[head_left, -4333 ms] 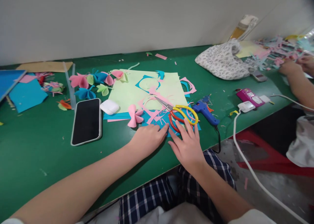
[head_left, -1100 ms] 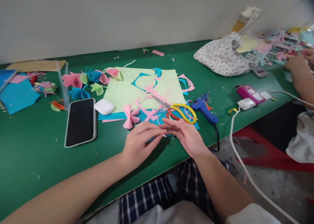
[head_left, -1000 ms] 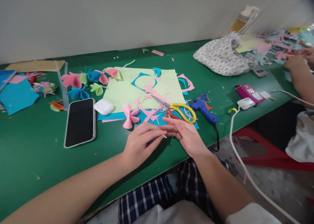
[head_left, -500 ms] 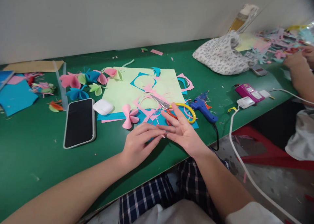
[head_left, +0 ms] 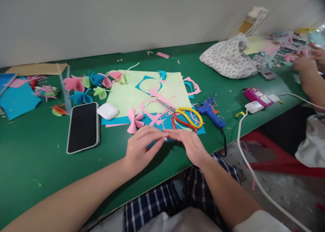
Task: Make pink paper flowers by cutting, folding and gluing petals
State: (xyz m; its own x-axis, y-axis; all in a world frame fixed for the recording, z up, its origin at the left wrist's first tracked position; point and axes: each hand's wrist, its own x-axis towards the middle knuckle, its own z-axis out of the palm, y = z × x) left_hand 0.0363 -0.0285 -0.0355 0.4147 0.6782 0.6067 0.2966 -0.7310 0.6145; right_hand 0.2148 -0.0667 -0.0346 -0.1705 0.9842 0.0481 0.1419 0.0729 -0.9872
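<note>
My left hand [head_left: 143,144] pinches a small pink paper strip [head_left: 165,138] between thumb and fingertips, just above the table's front part. My right hand [head_left: 191,144] meets it there, its fingers pressed together and touching the left fingertips; its thumb is hidden, as is most of the strip. Beyond the hands lies a pink paper flower [head_left: 134,121]. Scissors with yellow and red handles [head_left: 188,117] rest on pink and blue paper scraps [head_left: 152,115], right behind my right hand. A pale green sheet [head_left: 122,96] lies beneath the scraps.
A phone [head_left: 83,127] and a white earbud case [head_left: 107,111] lie left, with several paper flowers [head_left: 80,96] behind. To the right are a blue glue gun [head_left: 212,112], a patterned cloth bag [head_left: 228,57], a magenta device [head_left: 257,96] and a white cable [head_left: 240,137]. Another person's hands [head_left: 306,64] work far right.
My right hand has turned over and lowered from spread fingers to fingers pressed together against the left fingertips. The scissor handles show more fully. The left hand keeps its pinch on the paper strip.
</note>
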